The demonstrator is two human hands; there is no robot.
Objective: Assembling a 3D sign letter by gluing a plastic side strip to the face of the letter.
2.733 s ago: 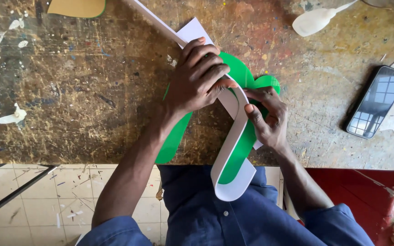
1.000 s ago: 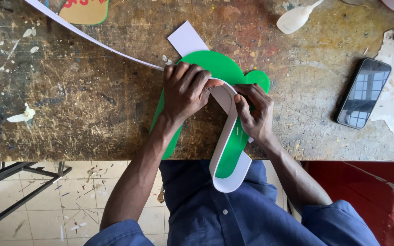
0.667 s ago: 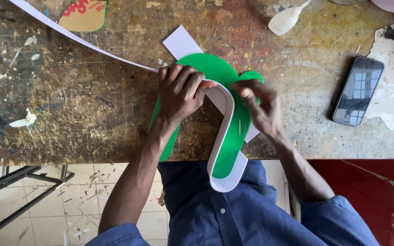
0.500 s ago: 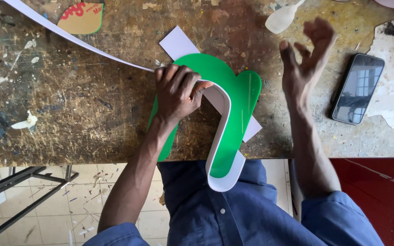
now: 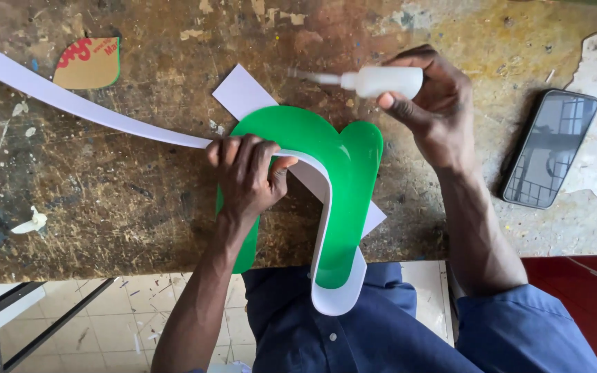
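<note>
Overhead view of a stained, paint-flecked wooden workbench (image 5: 105, 207). The left hand (image 5: 247, 176) lies palm down, fingers spread and pressing, on a green plastic cut-out shape (image 5: 343, 200) that rests flat at the bench's near edge and overhangs it slightly. Under the fingers a white plastic strip (image 5: 84, 107) stands on edge; it runs in from the far left of the bench, passes beneath the hand, then bends around the shape's outline and loops at the near end over the person's lap. The right hand (image 5: 433, 110) is closed around a small white squeeze bottle (image 5: 381, 81), held level above the bench beyond the green shape, its thin nozzle pointing left. A white sheet (image 5: 243, 93) lies partly under the green shape. A dark smartphone (image 5: 551, 148) lies face up to the right, well apart from the work. A small tan offcut with red print (image 5: 88, 62) lies at the far left.
</note>
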